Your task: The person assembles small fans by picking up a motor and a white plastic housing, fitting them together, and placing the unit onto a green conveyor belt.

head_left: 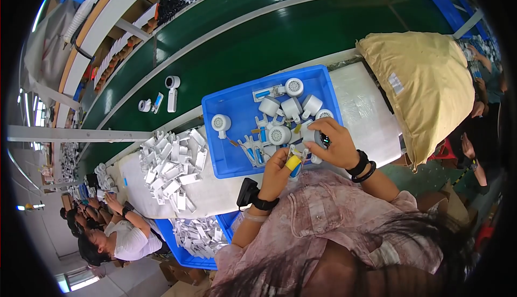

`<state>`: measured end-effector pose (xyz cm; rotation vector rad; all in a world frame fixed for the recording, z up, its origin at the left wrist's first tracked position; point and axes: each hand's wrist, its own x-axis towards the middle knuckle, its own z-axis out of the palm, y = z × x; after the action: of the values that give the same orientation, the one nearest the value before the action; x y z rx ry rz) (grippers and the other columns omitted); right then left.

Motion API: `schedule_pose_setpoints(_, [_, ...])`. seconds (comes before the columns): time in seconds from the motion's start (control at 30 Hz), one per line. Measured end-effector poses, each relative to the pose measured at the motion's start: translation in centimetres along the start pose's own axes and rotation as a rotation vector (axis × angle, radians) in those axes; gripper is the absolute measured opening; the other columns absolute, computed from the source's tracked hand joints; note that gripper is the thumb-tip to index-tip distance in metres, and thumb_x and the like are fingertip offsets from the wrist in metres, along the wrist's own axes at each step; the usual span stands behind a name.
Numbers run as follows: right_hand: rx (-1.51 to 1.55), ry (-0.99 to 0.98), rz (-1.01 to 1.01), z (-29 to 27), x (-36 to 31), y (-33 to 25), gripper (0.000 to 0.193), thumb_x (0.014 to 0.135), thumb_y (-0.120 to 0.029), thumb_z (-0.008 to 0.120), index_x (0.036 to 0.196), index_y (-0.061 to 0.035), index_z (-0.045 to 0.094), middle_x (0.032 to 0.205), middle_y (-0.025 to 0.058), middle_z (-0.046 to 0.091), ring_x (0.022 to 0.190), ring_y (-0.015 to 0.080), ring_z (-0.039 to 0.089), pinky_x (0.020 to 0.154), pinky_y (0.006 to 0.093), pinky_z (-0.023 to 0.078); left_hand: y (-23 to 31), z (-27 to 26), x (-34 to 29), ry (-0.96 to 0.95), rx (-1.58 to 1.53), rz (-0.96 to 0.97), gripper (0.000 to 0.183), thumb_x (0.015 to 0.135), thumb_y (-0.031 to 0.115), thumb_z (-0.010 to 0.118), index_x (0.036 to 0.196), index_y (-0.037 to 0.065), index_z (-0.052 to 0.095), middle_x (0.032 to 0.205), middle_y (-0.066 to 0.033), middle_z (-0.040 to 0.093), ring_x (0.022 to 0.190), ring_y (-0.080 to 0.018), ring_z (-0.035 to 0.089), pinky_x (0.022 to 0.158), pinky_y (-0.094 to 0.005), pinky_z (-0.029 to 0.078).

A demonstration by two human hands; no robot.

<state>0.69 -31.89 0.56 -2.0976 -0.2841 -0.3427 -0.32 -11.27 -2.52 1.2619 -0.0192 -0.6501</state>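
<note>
Mid-frame, the tray [237,106] is bright blue, its round-headed units [279,135] white and pale grey. One small cylinder [293,162] shows yellow. The belt [242,60] above is deep green, the upper-right sack [425,76] tan. The lower-centre shirt [350,205] is mottled pink, perhaps with cream.

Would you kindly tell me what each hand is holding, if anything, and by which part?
The left hand pinches a yellow-and-blue assembly by its left side. The right hand is at a round white housing; its grip cannot be told.
</note>
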Motion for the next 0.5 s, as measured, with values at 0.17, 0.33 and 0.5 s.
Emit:
schedule_pose_setpoints(0.17, [0.002, -0.006, 0.009, 0.04, 0.12, 0.11, 0.035, 0.074, -0.018, 0.077, 0.103, -0.0054, 0.063, 0.097, 0.0135, 0.062, 0.084, 0.0294, 0.064, 0.071, 0.0335, 0.052, 0.01, 0.26, 0.12, 0.023, -0.068, 0.004, 0.026, 0.094, 0.010, 0.057, 0.118, 0.000, 0.056, 0.108, -0.0043, 0.064, 0.096, -0.0105, 0.060, 0.085, -0.0245, 0.047])
schedule_pose_setpoints(0.33, [-0.002, -0.002, 0.015, 0.21, 0.04, 0.35, 0.035, 0.074, -0.018, 0.077, 0.103, -0.0052, 0.062, 0.097, 0.0136, 0.062, 0.084, 0.0295, 0.064, 0.071, 0.0338, 0.052, -0.19, 0.05, 0.04, 0.008, -0.051, -0.038, 0.025, 0.094, 0.009, 0.056, 0.118, 0.000, 0.056, 0.108, -0.0042, 0.064, 0.096, -0.0103, 0.060, 0.085, -0.0246, 0.047])
schedule_pose_setpoints(0.5, [-0.004, -0.010, 0.008, 0.23, 0.30, 0.48, 0.035, 0.074, -0.017, 0.076, 0.103, -0.0047, 0.062, 0.097, 0.0139, 0.062, 0.085, 0.0299, 0.064, 0.072, 0.0342, 0.052, -0.08, -0.03, 0.18, -0.005, -0.069, -0.048, 0.024, 0.094, 0.009, 0.055, 0.117, 0.001, 0.056, 0.106, -0.0043, 0.064, 0.093, -0.0108, 0.061, 0.083, -0.0247, 0.048])
